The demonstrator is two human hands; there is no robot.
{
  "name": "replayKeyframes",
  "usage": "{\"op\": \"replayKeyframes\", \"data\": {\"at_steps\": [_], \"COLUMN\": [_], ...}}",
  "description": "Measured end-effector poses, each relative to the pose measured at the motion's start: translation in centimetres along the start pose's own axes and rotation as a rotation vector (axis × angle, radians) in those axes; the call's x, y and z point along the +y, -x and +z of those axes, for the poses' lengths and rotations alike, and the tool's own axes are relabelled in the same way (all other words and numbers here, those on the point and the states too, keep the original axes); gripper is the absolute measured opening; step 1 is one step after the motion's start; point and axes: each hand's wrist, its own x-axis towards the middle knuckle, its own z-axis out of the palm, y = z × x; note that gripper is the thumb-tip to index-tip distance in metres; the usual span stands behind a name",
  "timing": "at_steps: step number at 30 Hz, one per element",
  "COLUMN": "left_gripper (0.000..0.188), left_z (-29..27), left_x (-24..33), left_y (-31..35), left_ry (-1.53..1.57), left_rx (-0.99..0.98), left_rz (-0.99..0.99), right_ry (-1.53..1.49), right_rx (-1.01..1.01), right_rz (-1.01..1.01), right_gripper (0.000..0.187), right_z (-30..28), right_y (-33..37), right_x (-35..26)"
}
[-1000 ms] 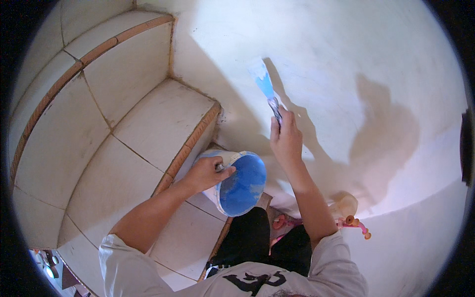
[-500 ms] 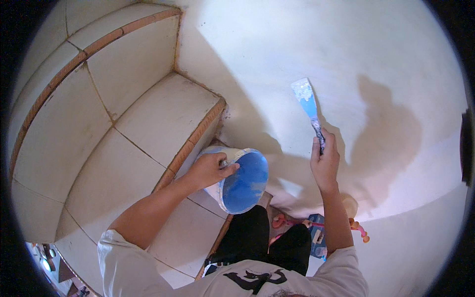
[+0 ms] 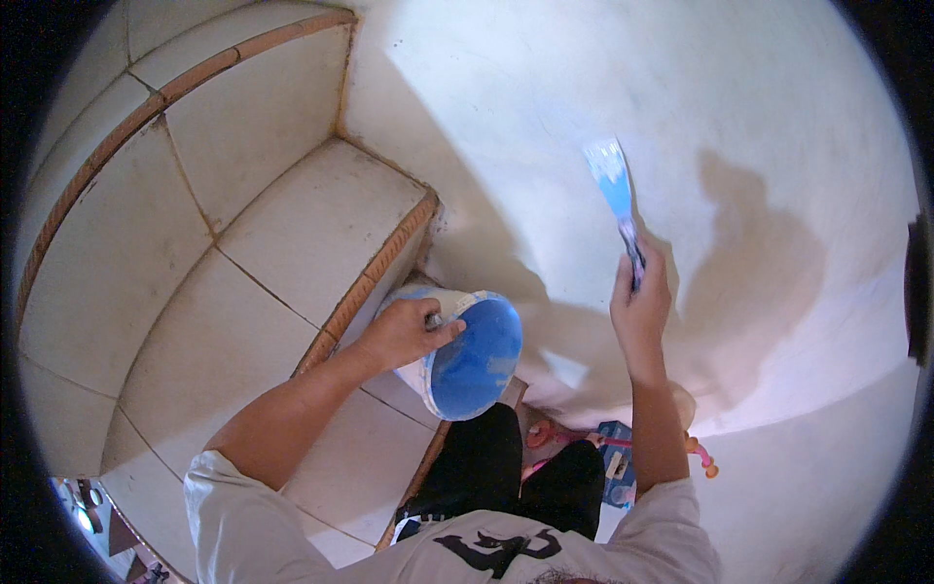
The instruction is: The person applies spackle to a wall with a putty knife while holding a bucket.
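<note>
Fingers of the right hand (image 3: 642, 302) grip a scraper (image 3: 613, 190) before the wall (image 3: 506, 88); those of the left hand (image 3: 404, 333) hold a tilted bucket (image 3: 477, 365) beside the steps (image 3: 331, 224). Dark print (image 3: 479, 553) marks the shirt (image 3: 413, 569).

This is looking like an indoor stairway, though whether it is serving a home is hard to tell. Pale tiled steps (image 3: 326, 209) are rising on the left, brown edging (image 3: 386, 261) is running along their fronts, a plain whitish wall (image 3: 525, 78) is meeting them, and shadows (image 3: 759, 277) are falling across it.
</note>
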Motion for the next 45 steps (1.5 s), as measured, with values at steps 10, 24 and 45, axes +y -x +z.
{"op": "replayKeyframes", "data": {"at_steps": [10, 24, 45], "left_gripper": [0.053, 0.054, 0.055], "left_z": [-0.3, 0.1, -0.1], "left_x": [0.2, -0.5, -0.7], "left_y": [0.3, 0.3, 0.5], "left_ry": [-0.051, -0.037, -0.027], "left_rx": [0.034, 0.042, 0.026], "left_rz": [0.024, 0.026, 0.052], "right_ry": [-0.067, 0.242, 0.147], "right_rx": [0.021, -0.171, -0.107], "right_rz": [-0.149, -0.073, -0.189], "right_gripper": [0.046, 0.048, 0.049], "right_z": [5.1, 4.5, 3.8], "right_y": [-5.4, -8.2, -8.5], "right_x": [-5.6, -6.4, -9.2]}}
